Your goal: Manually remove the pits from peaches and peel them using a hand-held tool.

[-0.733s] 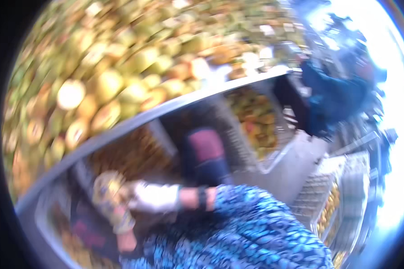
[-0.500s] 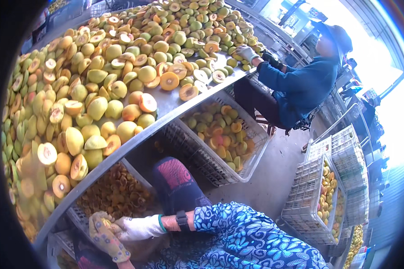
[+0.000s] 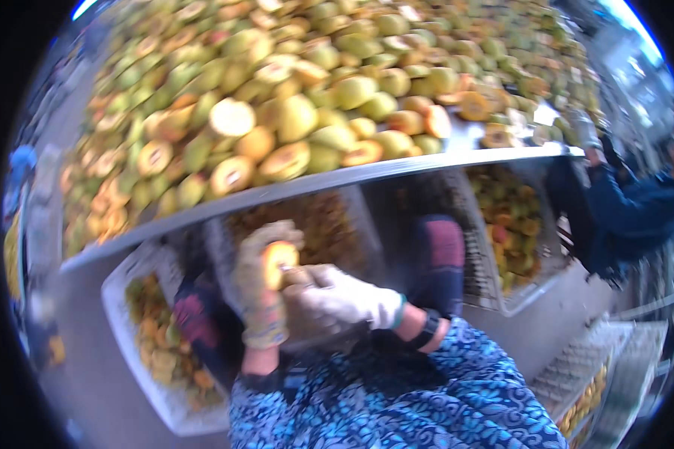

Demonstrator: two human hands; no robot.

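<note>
My left hand (image 3: pixel 260 299), in a patterned fabric glove, is closed around a halved peach (image 3: pixel 277 263) with its orange cut face showing. My right hand (image 3: pixel 341 295), in a white knit glove, is closed close against that cut face. Its fingers grip something small, too blurred to make out. Both hands are above my lap, in front of a crate (image 3: pixel 363 217) of brownish scraps. Beyond them a heap of whole and halved peaches (image 3: pixel 296 117) covers a metal table (image 3: pixel 464 142).
The table's raised metal edge (image 3: pixel 329 173) runs across in front of me. Crates of cut peaches stand at my left (image 3: pixel 123 329) and beyond my right knee (image 3: pixel 473 254). A co-worker (image 3: pixel 636 213) in blue sits at the right. More crates (image 3: pixel 577 367) are stacked at the lower right.
The view has swung left, bringing the left crate into sight. My hands have come up from over the scraps crate, and a peach half's cut face now shows in my left hand.
</note>
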